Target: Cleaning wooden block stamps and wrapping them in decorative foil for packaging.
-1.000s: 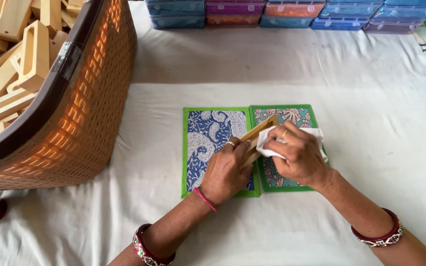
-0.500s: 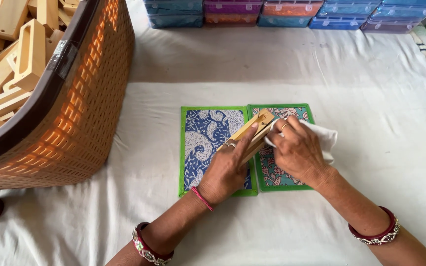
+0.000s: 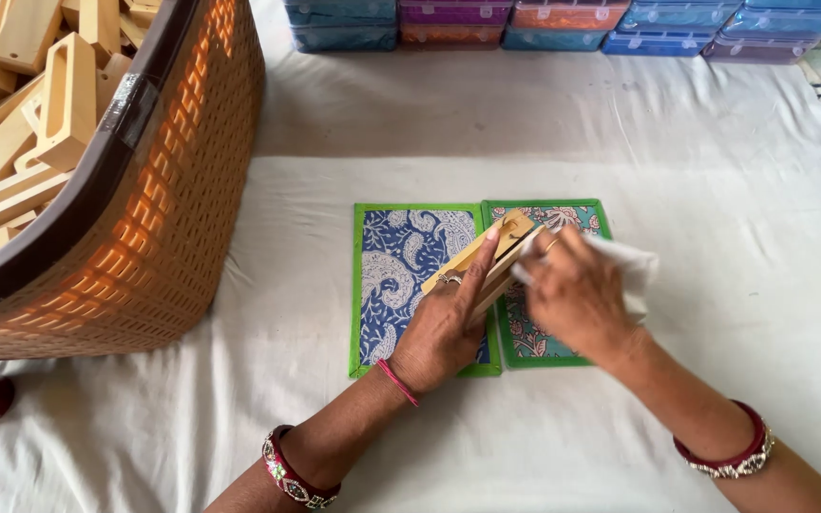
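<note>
Your left hand (image 3: 444, 328) holds a wooden block (image 3: 488, 256) tilted up over the seam between two green-edged mats, fingers (image 3: 480, 271) wrapped along its near side. Your right hand (image 3: 572, 299) presses a white cloth (image 3: 624, 271) against the block's 3 o'clock face, fingers closed on the cloth; this hand is blurred. The blue mat (image 3: 401, 275) lies at 9 o'clock of the block, the teal mat (image 3: 563, 223) touching it at 3 o'clock, both flat on a white sheet (image 3: 715, 190). At 9 to 10 o'clock, well apart, stands an orange basket (image 3: 163, 218) full of similar blocks (image 3: 68, 95). At 12 o'clock, a row of coloured boxes (image 3: 563, 19) lines the sheet's far edge.
</note>
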